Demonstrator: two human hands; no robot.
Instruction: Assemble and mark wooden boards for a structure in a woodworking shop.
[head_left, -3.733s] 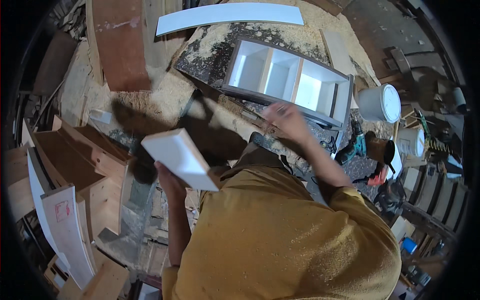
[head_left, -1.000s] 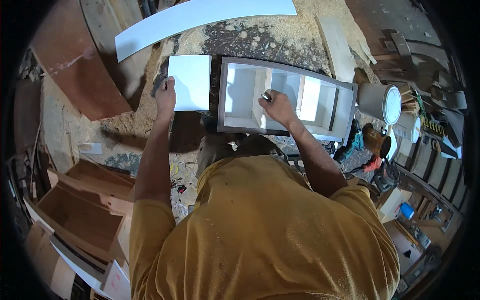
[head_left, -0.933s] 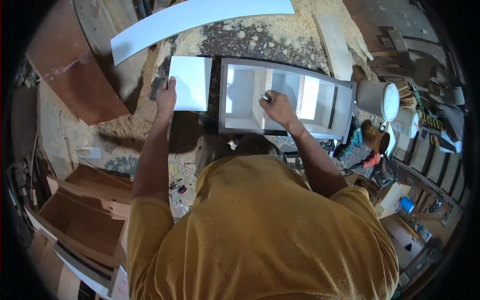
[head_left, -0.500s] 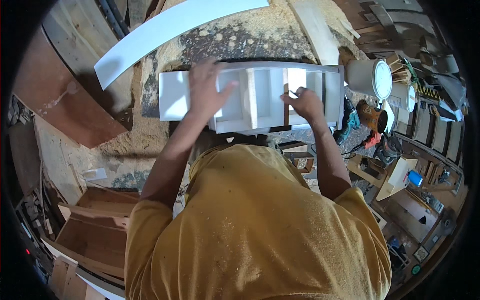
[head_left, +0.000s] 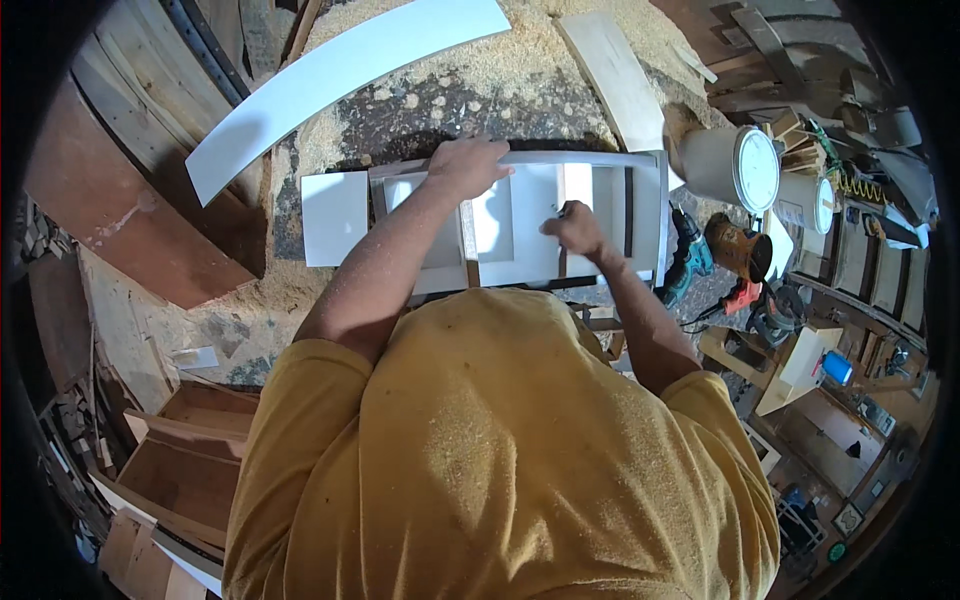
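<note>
The white open-fronted wooden cabinet box (head_left: pixel 520 225) lay on the sawdust-covered floor (head_left: pixel 450 100). The left hand (head_left: pixel 465 165) clamped its far rail; the right hand (head_left: pixel 575 228) pinched something small inside, not identifiable. Loose sawdust could let the cabinet slide, skewing the adjacent loose white square panel (head_left: pixel 335 217).

The shelf unit (head_left: pixel 520 225) at upper centre looks like smooth white laminated board with raw wood edges. Loose sawdust (head_left: pixel 480 60) covers the rough floor. The curved panel (head_left: pixel 340 75), upper left, is matt white.
</note>
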